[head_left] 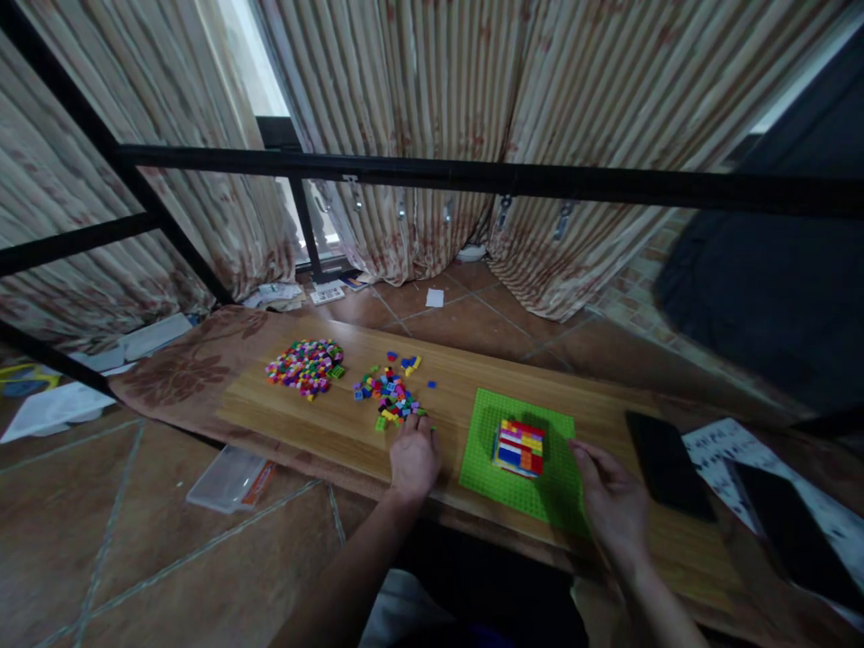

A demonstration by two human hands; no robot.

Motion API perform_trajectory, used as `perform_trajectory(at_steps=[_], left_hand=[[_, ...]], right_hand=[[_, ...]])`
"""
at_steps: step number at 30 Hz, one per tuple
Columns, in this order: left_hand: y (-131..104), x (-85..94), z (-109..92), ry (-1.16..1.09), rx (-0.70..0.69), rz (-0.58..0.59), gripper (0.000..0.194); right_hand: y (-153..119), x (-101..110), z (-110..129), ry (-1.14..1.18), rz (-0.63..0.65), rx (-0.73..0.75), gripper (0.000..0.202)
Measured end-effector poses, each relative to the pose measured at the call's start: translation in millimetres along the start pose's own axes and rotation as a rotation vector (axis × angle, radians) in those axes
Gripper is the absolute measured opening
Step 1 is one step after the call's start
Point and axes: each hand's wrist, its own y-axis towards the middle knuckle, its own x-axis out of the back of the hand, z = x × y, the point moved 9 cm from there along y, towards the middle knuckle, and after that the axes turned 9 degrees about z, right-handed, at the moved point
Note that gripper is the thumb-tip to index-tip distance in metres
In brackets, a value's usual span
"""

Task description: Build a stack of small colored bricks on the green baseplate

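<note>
My left hand (413,461) reaches the near edge of a loose pile of toy building bricks (388,387), its fingers curled down among them. Whatever those fingertips hold is hidden. Right of it lies a green studded baseplate (482,450), bearing a compact block of stacked bricks (519,448) in red, yellow, white, blue and orange. My right hand (613,499) is at the baseplate's right edge, thumb and forefinger closed together. Whether it grips the edge or a small piece, I cannot tell. A shadow falls on the plate beside that hand.
A bigger heap of small colourful bricks (307,364) sits farther left on the wooden board (351,450). On the right are a black tablet-like slab (668,463), printed paper (725,454) and another dark device (796,531). A black metal rail (432,171) crosses beyond; a clear plastic box (226,477) lies below.
</note>
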Motion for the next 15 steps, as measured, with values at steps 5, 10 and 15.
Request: perform_trajectory(at_steps=[5, 10, 15], left_hand=[[3.5, -1.0, -15.1, -0.166, -0.05, 0.015, 0.017], [20.6, -8.1, -53.6, -0.572, -0.226, 0.105, 0.02], [33.5, -8.5, -84.4, -0.646, -0.321, 0.129, 0.019]], right_hand=[[2.2, -2.6, -9.1, 0.037, 0.031, -0.027, 0.038], [9.6, -21.4, 6.2, 0.119, 0.109, 0.049, 0.036], [17.3, -33.4, 16.6, 0.142, 0.161, 0.087, 0.034]])
